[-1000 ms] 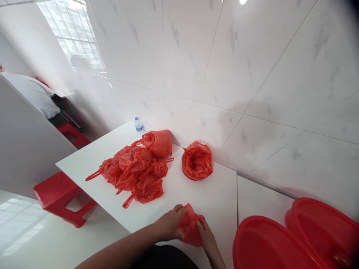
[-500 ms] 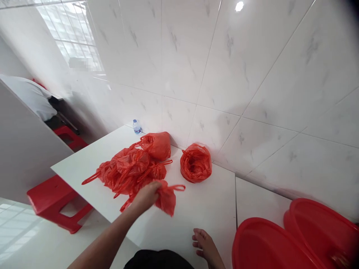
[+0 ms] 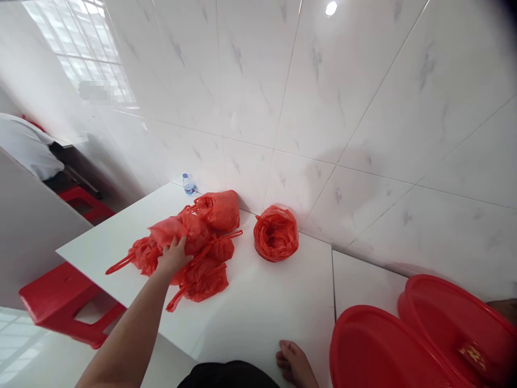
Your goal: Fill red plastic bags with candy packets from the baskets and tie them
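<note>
A white bench (image 3: pixel 258 307) stood against a marbled tile wall (image 3: pixel 250 70), and I took the round red bundle (image 3: pixel 276 234) on it as my landmark. Nearest me, short of that bundle, the right hand (image 3: pixel 297 362) showed loosely curled fingers and nothing visible in its grasp. Nearer than the bundle and to its right were two rounded red plastic pieces (image 3: pixel 375 345); I couldn't tell whether they were vessels.

Left of the bundle, the left hand (image 3: pixel 174 257) lay across the heap of red bags (image 3: pixel 205 280), fingers parted and touching the uppermost bag (image 3: pixel 167 229); whether they pinched any plastic I couldn't tell. I judged the step in hand to be settling that bag: a light, even touch would suit it, with fingers clear of the loose handles, which might snag and drag neighbours.

The heaped bags were bunched, contents hidden. The bundle was hollow in the middle and showed only folded plastic inside. Left of it, beyond the heap, lay a fuller bag (image 3: pixel 222 210), its load hidden too. Farther left by the wall stood a clear bottle (image 3: pixel 188 185), its fill too small to read.
</note>
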A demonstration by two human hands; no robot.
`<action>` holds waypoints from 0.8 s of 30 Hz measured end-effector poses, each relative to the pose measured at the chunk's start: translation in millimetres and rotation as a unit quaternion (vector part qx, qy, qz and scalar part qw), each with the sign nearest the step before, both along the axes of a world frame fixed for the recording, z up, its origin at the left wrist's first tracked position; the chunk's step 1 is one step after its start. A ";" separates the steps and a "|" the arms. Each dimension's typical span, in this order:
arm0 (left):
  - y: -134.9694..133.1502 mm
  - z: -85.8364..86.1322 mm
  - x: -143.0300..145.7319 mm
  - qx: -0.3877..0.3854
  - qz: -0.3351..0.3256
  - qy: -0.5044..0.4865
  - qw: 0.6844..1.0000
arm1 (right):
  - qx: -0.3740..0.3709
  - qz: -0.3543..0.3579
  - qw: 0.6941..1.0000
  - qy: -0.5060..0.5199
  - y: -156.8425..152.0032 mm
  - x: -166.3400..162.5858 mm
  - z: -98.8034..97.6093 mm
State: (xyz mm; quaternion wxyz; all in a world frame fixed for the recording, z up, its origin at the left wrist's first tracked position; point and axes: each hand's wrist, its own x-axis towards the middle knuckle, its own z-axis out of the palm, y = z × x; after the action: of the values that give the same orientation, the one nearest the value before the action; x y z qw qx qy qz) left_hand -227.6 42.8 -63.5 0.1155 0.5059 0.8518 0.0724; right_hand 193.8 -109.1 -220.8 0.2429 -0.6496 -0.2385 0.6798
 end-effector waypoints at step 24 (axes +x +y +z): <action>73.1 -43.0 194.5 0.118 -0.314 -0.225 0.915 | -0.004 -0.095 0.996 -0.003 -2.3 -0.1 -27.4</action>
State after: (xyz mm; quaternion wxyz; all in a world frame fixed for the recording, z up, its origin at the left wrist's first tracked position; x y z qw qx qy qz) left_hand -33.1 115.9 -106.5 0.2605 0.7273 0.5859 0.2449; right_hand 193.8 -111.3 -248.2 0.3030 -0.6724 -0.1744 0.6525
